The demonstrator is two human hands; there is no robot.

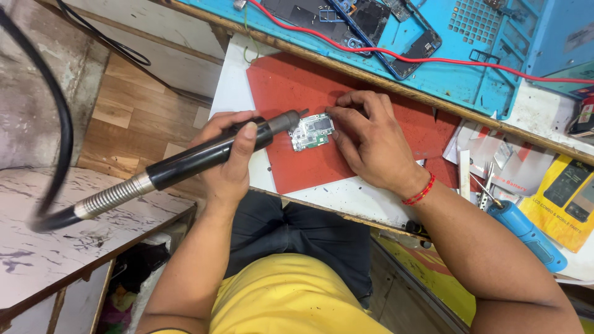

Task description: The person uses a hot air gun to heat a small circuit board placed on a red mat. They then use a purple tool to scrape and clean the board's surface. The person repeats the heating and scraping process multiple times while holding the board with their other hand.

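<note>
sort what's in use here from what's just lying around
In use: left hand gripping the black hot-air handpiece; right hand steadying the small circuit board; red mat under it.

Lying about: opened phone, red cable, blue tool, yellow box.

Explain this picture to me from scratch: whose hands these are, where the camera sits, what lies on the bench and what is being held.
There is no machine here, only a person's two bare hands. The one picture comes from a camera on that person's head, looking down. The left hand grips a black hot-air wand with a hose, its nozzle pointed at a small circuit board. The right hand rests fingertips on the board's edge. The board lies on a red mat. Behind it is a blue mat with an opened phone and a red wire. A blue screwdriver lies to the right.
</note>
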